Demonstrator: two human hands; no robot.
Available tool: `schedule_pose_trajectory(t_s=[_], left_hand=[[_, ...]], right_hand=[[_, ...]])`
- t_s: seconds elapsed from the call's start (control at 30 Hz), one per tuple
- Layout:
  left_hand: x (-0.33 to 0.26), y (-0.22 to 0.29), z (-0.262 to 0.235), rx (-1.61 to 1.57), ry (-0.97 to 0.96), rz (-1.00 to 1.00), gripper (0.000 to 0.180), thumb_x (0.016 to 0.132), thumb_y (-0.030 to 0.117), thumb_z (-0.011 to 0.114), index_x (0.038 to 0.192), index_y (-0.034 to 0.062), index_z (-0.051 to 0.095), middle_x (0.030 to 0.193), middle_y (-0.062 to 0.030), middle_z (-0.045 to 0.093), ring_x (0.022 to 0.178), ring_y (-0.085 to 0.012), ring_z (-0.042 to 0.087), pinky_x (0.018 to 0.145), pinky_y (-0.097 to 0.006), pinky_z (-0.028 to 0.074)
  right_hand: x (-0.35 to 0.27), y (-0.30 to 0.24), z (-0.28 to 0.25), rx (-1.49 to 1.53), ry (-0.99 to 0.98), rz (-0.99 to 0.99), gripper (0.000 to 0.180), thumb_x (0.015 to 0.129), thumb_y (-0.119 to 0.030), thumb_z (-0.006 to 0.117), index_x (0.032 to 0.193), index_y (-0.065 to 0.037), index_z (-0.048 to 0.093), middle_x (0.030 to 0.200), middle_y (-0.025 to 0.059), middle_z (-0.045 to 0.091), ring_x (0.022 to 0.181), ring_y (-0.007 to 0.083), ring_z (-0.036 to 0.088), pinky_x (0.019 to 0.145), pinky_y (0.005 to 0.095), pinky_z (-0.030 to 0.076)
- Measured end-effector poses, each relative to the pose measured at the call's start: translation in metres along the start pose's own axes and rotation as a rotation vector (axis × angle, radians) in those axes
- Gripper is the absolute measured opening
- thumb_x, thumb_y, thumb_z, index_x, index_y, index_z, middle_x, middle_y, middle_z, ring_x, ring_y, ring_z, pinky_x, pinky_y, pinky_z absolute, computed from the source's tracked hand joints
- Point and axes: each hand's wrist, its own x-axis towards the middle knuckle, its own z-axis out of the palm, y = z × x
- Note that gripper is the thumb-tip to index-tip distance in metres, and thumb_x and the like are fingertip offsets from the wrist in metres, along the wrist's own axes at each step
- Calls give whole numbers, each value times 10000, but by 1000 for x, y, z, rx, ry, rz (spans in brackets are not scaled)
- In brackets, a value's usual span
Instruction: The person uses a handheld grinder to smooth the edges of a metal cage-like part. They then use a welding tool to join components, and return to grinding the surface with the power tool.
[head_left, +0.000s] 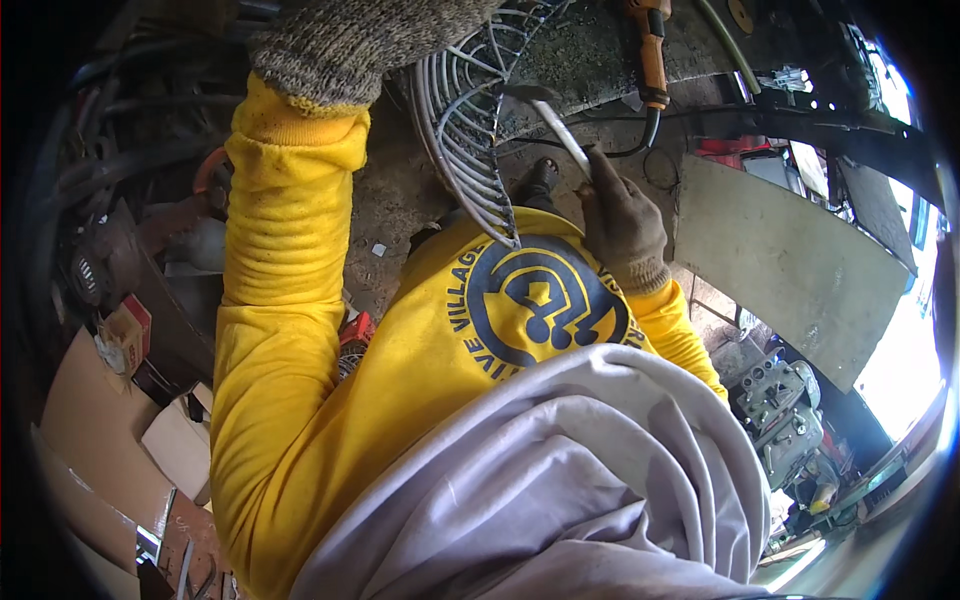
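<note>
My left hand (370, 45), in a grey-brown knitted glove, lies against the upper left rim of a curved metal grille (468, 130). Its fingers run past the top edge of the picture, so their grip is hidden. The grille is made of bent rods in a fan of ribs, and its lower tip reaches down in front of my yellow shirt. In a brown glove, my right hand (625, 215) is closed around the silver shaft of a hammer (562, 135). The hammer's narrow dark head is beside the grille's right edge.
On the dark, grit-covered bench top (590, 70) lies an orange power tool (652, 60) with a black cord. A large pale sheet panel (790, 260) stands to the right, above a grey metal machine part (785, 410). Cardboard (100, 430) and scrap fill the left side.
</note>
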Motion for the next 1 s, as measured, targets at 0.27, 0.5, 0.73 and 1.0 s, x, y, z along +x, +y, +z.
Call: schedule_pose_trajectory(t_s=[0.27,0.5,0.73,1.0], left_hand=[[-7,-9,13,46,381,159,125,864,138,659,916,30,694,986,-178,667,840,-318,695,704,-446,582],[-1,3,2,29,164,40,117,864,138,652,926,48,695,919,-143,638,828,-303,677,685,-430,570],[-5,2,11,51,356,125,157,884,141,630,997,54,696,947,-132,643,845,-288,667,718,-416,576],[-7,-5,33,2,514,204,175,952,127,593,1072,38,684,1182,-194,657,1061,-338,677,922,-440,578]], right_hand=[[3,-1,-9,-31,-61,52,487,941,-187,700,1417,-124,616,1001,188,742,844,370,743,721,442,589],[0,9,-5,-3,35,-66,475,925,-196,721,1390,-135,647,927,163,737,779,343,738,664,415,582],[1,12,-9,27,43,-32,482,927,-180,716,1398,-124,635,968,177,743,835,348,748,705,418,589],[-1,18,-8,138,126,118,441,943,-196,710,1375,-133,652,1008,172,749,914,366,743,769,419,588]])
